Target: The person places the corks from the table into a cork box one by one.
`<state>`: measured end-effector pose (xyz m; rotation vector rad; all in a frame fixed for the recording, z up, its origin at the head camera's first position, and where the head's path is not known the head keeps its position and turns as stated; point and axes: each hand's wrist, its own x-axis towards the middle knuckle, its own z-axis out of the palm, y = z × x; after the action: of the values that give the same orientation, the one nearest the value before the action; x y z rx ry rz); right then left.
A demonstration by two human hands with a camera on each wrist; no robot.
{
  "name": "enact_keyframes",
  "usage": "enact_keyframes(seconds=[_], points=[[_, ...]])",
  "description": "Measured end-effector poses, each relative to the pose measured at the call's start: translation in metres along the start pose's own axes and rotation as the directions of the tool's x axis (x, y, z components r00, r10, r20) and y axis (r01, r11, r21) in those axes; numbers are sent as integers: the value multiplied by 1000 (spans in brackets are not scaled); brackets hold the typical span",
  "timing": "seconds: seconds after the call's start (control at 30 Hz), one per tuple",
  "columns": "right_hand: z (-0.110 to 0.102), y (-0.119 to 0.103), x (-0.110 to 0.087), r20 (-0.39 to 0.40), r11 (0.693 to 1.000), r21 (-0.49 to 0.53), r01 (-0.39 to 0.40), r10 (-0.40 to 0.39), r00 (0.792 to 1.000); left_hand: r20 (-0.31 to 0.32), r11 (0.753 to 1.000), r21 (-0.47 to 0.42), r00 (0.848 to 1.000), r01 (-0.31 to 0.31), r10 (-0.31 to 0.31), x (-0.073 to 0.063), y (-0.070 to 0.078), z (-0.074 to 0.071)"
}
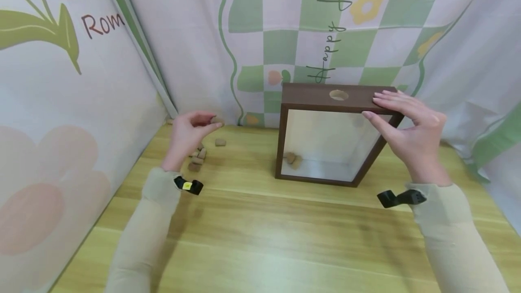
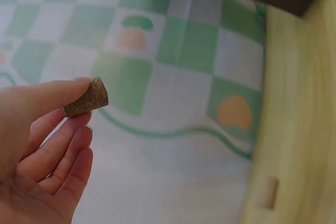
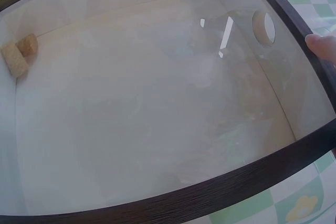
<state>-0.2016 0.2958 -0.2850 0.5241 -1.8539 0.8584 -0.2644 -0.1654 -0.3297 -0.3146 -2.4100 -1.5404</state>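
The cork point(image 2: 89, 99) is up in the air, above the table point(image 1: 264, 238) and to the left of the framed box point(image 1: 309, 94). The left hand point(image 1: 189, 134) pinches it between thumb and fingertips; that arm stretches forward from a pale sleeve point(image 1: 134, 238), and the wrist camera shows the lower fingers curling loosely beneath the cork. Over on the other side, the right hand point(image 1: 413, 132) rests at the box's upper right corner, unclenched, its fingers lying extended across the brown top and its thumb against the front edge. Just beside those fingertips is 1 round hole point(image 1: 338, 95). Behind the clear front, 2 corks point(image 1: 293, 159) sit in the lower left corner. Near the left wrist lies a small heap of corks point(image 1: 198, 159), with 1 loose cork point(image 1: 220, 142) apart from it. Behind everything hangs a green-and-white checked curtain point(image 1: 281, 44)
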Motion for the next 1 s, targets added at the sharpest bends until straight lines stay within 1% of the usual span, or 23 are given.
enact_keyframes(seconds=[0.13,0.3,0.43,0.53,0.63,0.73,0.87,0.93,1.0], points=[[0,0,0,-1,1000,-3,-2,2,1000,19,994,-72,997,-78,79,6,20,11],[-1,-1,0,-3,1000,-4,-5,5,1000,21,982,-110,987,-156,159,14,45,27],[0,-4,0,-6,1000,-3,-2,2,1000,14,961,-139,970,-239,243,18,63,38],[0,-9,1,-5,1000,1,1,-1,1000,11,944,-163,956,-288,294,21,75,47],[-1,-16,3,-3,1000,5,6,-6,1000,6,933,-180,948,-311,317,21,89,54],[-1,-19,3,3,1000,1,10,-10,1000,7,918,-227,942,-324,334,21,103,60],[0,-12,2,7,1000,-9,14,-14,1000,10,893,-290,932,-343,362,21,119,69],[0,-9,2,9,1000,-12,14,-14,1000,9,884,-295,925,-362,381,21,126,74],[-1,-6,1,10,1000,-11,10,-10,1000,11,876,-287,913,-387,407,21,133,79]])
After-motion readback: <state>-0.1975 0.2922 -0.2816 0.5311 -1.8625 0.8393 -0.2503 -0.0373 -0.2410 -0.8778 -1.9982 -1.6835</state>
